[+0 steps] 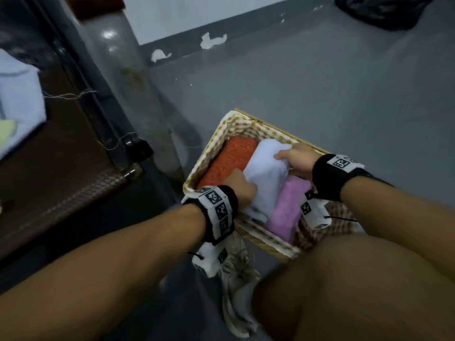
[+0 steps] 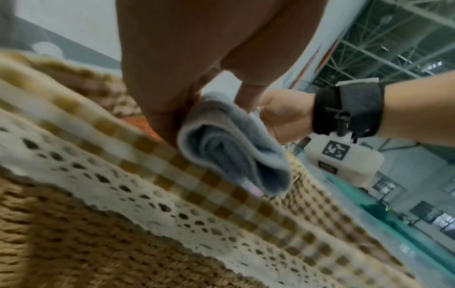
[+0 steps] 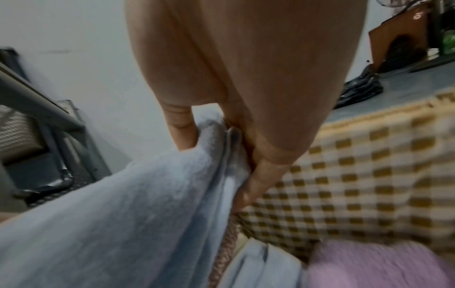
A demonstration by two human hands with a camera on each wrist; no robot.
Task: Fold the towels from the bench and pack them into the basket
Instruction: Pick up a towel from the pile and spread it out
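A wicker basket with a checked lining stands on the floor. Inside lie a folded orange towel on the left and a folded pink towel on the right. Between them sits a folded pale blue towel. My left hand grips its near left side, and my right hand pinches its far right end. The right wrist view shows my thumb and fingers closed on the blue towel. The left wrist view shows the towel's folded end over the basket rim.
A dark bench stands at the left with a pale blue towel and a green one on it. My knee and a grey shoe are beside the basket. A black bag lies far right on the grey floor.
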